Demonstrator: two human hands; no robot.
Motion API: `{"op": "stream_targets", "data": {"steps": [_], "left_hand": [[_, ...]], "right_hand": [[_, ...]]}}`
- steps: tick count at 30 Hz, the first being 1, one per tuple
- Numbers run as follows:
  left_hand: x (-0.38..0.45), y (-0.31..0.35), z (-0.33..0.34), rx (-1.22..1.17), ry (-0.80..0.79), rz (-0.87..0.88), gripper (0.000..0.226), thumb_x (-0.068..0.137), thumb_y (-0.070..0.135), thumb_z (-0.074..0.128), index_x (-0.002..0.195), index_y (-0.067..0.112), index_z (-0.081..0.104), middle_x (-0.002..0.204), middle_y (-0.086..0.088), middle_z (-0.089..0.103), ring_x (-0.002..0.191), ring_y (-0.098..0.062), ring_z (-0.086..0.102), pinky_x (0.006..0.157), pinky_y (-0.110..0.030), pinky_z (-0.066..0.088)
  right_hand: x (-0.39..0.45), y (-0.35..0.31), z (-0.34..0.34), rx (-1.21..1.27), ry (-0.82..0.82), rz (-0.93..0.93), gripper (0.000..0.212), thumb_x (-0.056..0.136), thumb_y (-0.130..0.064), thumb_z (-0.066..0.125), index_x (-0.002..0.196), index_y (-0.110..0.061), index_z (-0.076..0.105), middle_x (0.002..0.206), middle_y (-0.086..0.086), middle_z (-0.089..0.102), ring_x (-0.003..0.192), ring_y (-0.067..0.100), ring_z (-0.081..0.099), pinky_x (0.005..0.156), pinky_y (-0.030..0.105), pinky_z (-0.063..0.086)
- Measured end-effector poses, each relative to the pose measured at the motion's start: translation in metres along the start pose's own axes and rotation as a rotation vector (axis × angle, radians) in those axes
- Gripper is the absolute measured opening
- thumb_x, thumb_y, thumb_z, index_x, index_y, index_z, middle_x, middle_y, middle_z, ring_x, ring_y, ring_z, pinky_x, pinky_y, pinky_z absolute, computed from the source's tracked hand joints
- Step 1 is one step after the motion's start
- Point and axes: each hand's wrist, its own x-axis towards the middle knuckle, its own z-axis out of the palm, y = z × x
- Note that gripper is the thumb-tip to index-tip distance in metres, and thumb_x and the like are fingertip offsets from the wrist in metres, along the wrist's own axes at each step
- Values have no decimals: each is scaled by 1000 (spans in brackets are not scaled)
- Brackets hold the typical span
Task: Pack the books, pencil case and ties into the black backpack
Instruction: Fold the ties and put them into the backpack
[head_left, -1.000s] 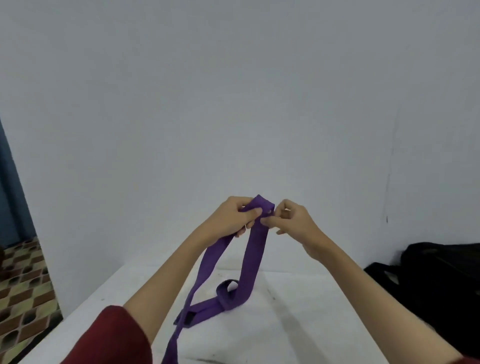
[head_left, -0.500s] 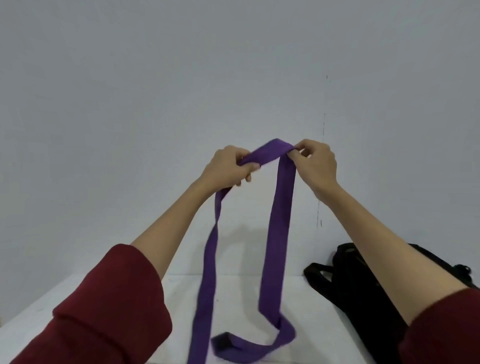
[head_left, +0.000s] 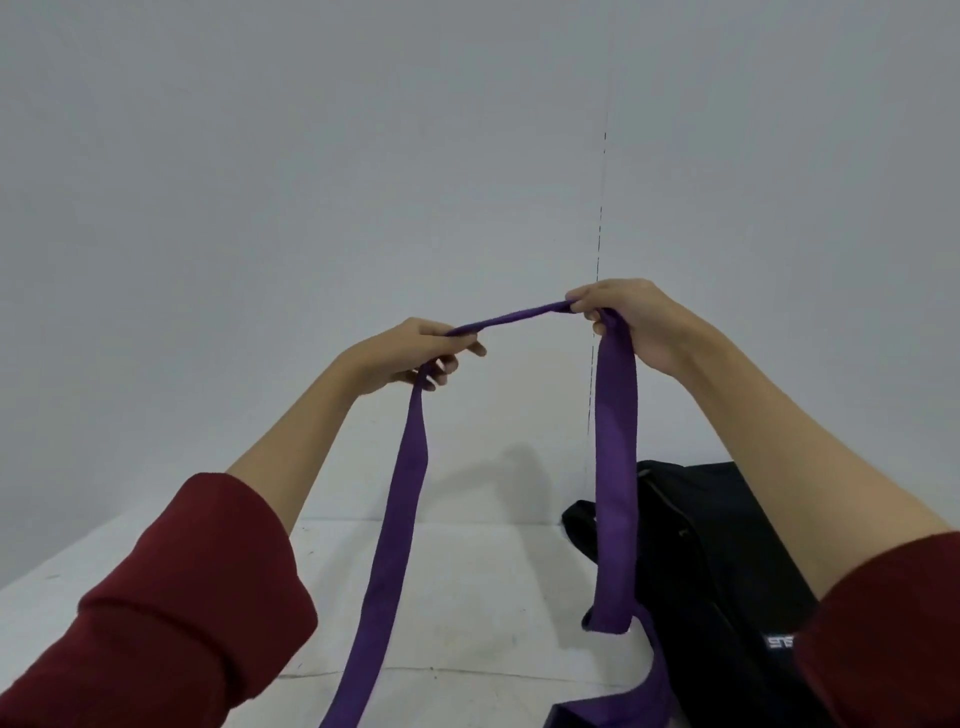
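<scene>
**Purple tie stretched between two raised hands**

Head view, and both arms are up in front of the wall. The left hand (head_left: 415, 351) has its fingers curled round the purple tie (head_left: 615, 467), pinching it near the fingertips, and the right hand (head_left: 631, 317) grips the same tie higher and further right, fingers closed over the cloth. Between the two hands a short stretch of tie runs taut, rising slightly toward the right hand. From the left hand one length drops straight down past the bottom edge of the picture. From the right hand the wider length hangs down, folds back on itself low in the frame and trails on beside the black backpack (head_left: 727, 571).

The backpack lies on the white desk (head_left: 467, 597), at the right, partly under the right forearm, with a strap looping out on its left side. Dark red sleeves (head_left: 182, 613) cover both upper forearms. Behind everything stands a plain pale grey wall (head_left: 311, 182), with a thin dark vertical line running down it above the right hand.
</scene>
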Motion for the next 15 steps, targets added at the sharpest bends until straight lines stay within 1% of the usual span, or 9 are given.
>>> {"op": "stream_targets", "data": {"steps": [1,3,5,6,8,10,12,13,15], "left_hand": [[0,-2,2,-75,-17,-11,30,93,40,53,104,16,69,61,6,37,52,-9,37,58,-23,36],[1,1,4,-333,-33,-16,32,96,40,47,105,17,67,59,7,24,46,-6,25,48,-18,28],[2,13,5,-581,-83,4,35,98,37,41,103,16,68,54,8,23,41,-4,22,40,-15,23],[2,19,5,-644,-99,22,36,98,35,40,98,15,69,53,8,24,40,-4,23,38,-15,23],[2,27,4,-659,-79,50,39,98,31,37,82,15,69,52,6,28,40,-6,24,38,-17,22],[3,27,4,-624,5,31,40,97,30,35,75,14,64,53,6,33,40,-7,28,40,-18,24],[4,20,4,-565,121,-43,35,97,29,36,75,14,58,54,5,38,41,-8,35,41,-19,30],[4,14,6,-521,163,-91,28,97,27,39,78,15,56,55,5,41,43,-9,39,42,-19,34],[3,2,11,-403,192,-156,10,93,19,49,86,15,55,60,4,48,48,-10,45,47,-21,40]], "right_hand": [[0,3,-4,-21,-24,-15,15,85,-14,63,98,-6,66,68,-3,45,62,11,39,62,20,32],[-2,7,-6,-151,-89,-28,22,86,-26,66,96,-8,67,75,-4,49,69,12,41,67,22,33],[-6,12,-1,-331,-187,-8,28,86,-36,65,96,-10,71,77,-9,59,77,11,49,76,27,36],[-8,14,3,-364,-271,20,28,87,-38,64,95,-12,72,73,-12,60,76,9,51,79,28,37],[-12,20,12,-279,-446,77,28,85,-40,61,87,-12,67,69,-8,57,69,8,52,77,27,40],[-17,28,18,-51,-532,98,25,81,-38,60,81,-13,58,73,-1,57,67,12,54,72,26,46],[-19,36,24,160,-536,91,16,86,-27,59,81,-13,55,78,4,61,67,18,60,70,29,50],[-19,38,26,184,-485,81,13,89,-20,59,81,-12,55,79,6,64,65,21,61,69,30,52],[-14,41,36,143,-250,49,12,89,-10,62,80,-9,54,76,11,67,58,24,63,63,36,56]]}}
